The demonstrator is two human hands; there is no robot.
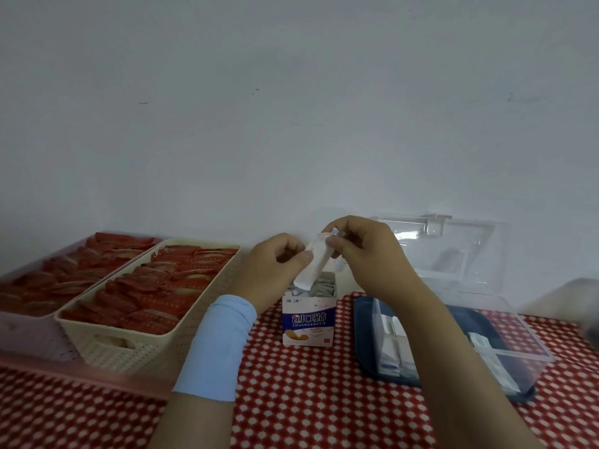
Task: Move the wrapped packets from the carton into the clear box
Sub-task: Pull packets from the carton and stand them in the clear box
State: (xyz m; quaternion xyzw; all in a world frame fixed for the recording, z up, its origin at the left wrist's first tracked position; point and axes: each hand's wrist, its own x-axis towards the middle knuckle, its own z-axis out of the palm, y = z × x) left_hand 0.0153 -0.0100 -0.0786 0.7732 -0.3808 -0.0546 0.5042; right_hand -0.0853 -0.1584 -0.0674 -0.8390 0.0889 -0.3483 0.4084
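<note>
Both hands are up above the carton (308, 319), pinching one white wrapped packet (312, 265) between them: the left hand (275, 268) grips it with thumb and curled fingers near the middle, the right hand (363, 254) nips its top end. The packet hangs tilted, its lower tip just over the carton's open mouth, where more packets (319, 286) sit packed, grey and hard to tell apart. The carton stands upright on the red dotted tablecloth (308, 400), mid-table. Just to its right, the clear box (505, 338) rests on a dark blue mat (364, 335), lid raised against the wall; the right forearm covers part of its contents, though a few white packets show inside. At the left edge, two baskets (142, 348) hold blurred red items, one cut off by the frame.
</note>
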